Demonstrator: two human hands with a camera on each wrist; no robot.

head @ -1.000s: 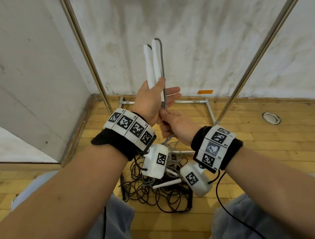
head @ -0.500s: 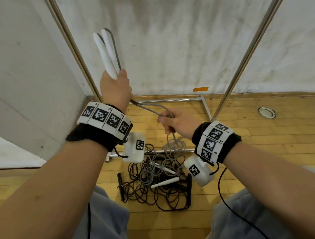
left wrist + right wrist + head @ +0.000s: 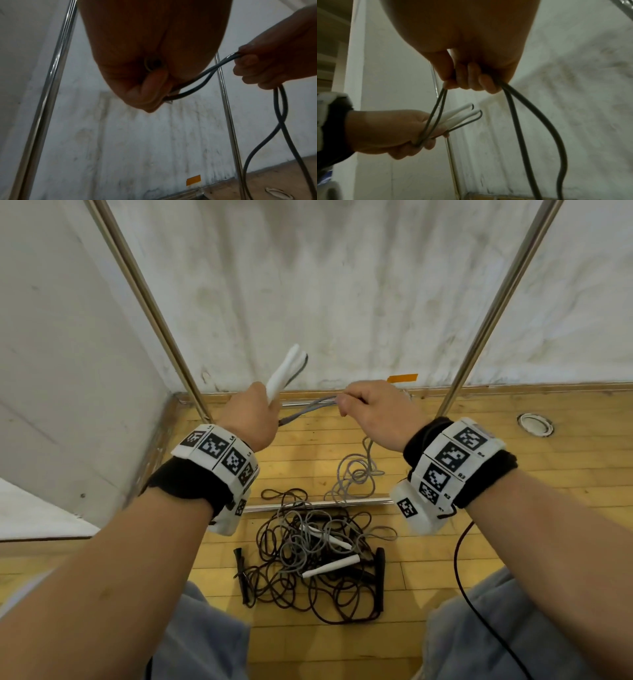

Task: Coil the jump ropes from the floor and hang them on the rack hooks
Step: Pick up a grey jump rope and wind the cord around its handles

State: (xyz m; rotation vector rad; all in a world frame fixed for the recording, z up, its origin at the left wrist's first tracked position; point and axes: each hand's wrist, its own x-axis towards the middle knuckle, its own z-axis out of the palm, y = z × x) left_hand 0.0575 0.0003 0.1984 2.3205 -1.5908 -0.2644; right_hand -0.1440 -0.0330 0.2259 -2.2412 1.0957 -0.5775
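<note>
Nearest, on the floor (image 3: 445, 546): tangled jump ropes (image 3: 308, 563), dark and grey, still uncoiled. Mid-distance: left hand (image 3: 251, 419) grip closed round two white handles (image 3: 286, 371), right hand (image 3: 373, 412) grip closed on doubled grey rope (image 3: 310, 407) drawn between them. Beyond, rack poles (image 3: 493, 313) bare; hooks unseen, nothing hung yet.

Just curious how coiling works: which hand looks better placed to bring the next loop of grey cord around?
Probably the right hand: it pinches the grey cord running down to the floor. The left hand is occupied gripping the white handles.
</note>
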